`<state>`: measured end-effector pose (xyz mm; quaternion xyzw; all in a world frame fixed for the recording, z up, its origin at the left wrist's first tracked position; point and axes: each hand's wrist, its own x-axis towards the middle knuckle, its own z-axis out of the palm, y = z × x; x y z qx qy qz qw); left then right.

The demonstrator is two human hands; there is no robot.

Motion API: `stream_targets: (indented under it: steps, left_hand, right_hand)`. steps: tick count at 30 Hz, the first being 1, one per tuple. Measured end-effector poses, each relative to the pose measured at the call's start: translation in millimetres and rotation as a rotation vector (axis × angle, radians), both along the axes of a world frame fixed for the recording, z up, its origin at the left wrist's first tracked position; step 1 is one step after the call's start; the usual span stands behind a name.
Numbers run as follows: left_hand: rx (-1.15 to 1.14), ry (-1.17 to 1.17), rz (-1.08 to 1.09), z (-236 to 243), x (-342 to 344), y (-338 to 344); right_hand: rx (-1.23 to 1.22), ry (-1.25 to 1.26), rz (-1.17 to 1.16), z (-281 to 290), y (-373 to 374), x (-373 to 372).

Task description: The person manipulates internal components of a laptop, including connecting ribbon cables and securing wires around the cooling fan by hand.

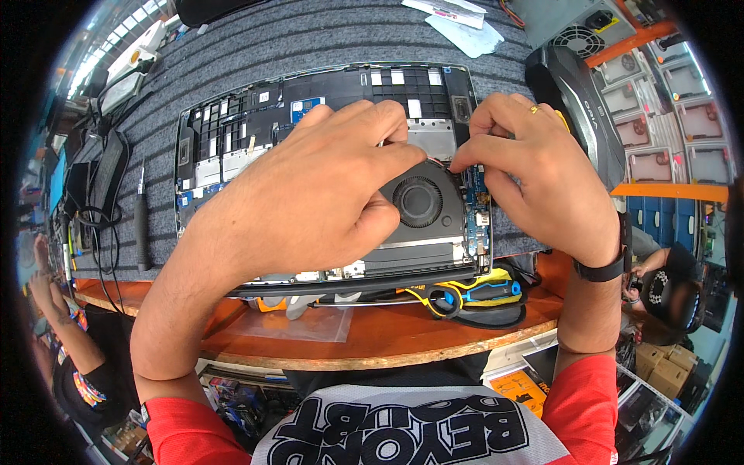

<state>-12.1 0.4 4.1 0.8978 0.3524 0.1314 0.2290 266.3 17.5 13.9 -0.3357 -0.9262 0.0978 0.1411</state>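
Observation:
An opened laptop [434, 267] lies with its insides facing up. Inside it sits a round black cooling fan [418, 201], with a blue circuit board [478, 221] along its right side. My left hand [310, 186] reaches across the laptop, fingers curled, its index fingertip at the fan's upper edge. Opposite it, my right hand [535, 167] is bent inward, its fingertips closed at the fan's upper right corner. A thin reddish wire [438, 163] shows between the fingertips of both hands. Whatever each hand pinches is too small to make out.
A screwdriver [142, 221] lies left of the laptop, near black cables [97, 221]. Yellow-and-blue-handled tools [484, 292] rest on the orange shelf [403, 341] below the near edge. A black box-like device [577, 108] stands at right. Other people sit at both sides.

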Motion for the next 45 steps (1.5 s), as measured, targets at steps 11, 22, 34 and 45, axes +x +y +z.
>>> stream_targets:
  steps: [11, 22, 34, 45]
  left_hand:
    - [0.053, 0.048, 0.059, 12, -34, -11]
    - [0.062, 0.074, 0.051, 9, -35, -20]
    - [0.051, 0.059, 0.051, 8, -37, -24]
    - [0.156, 0.076, 0.046, 5, -15, -13]
  right_hand:
    - [0.061, -0.025, -0.014, 0, -3, -6]
    - [0.032, 0.077, 0.013, -23, -7, -34]
    - [-0.130, 0.213, 0.028, -19, 0, -17]
    - [-0.138, 0.219, -0.021, -15, 3, -11]
